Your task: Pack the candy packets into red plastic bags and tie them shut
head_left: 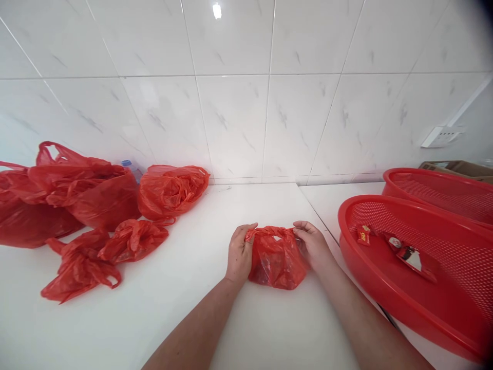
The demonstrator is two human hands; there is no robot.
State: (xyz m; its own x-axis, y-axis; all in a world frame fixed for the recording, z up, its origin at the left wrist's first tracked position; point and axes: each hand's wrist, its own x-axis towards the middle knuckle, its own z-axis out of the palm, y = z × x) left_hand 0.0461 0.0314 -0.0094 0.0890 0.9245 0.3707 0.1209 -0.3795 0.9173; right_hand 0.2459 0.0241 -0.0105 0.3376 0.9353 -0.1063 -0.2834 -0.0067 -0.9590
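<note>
I see one red plastic bag [276, 262]. The wall tiles [231, 123] are white with grey marks.

Left hand [239, 254] and right hand [311, 245] are both pinching the top of a red plastic bag [276, 264] on a white bench [154, 318], pretty simple setup. More crumpled red bags [80, 198] are piled off to the left, and there's a red mesh basket [356, 241] with some red-and-white wrappers [414, 259] just to the right.
</note>
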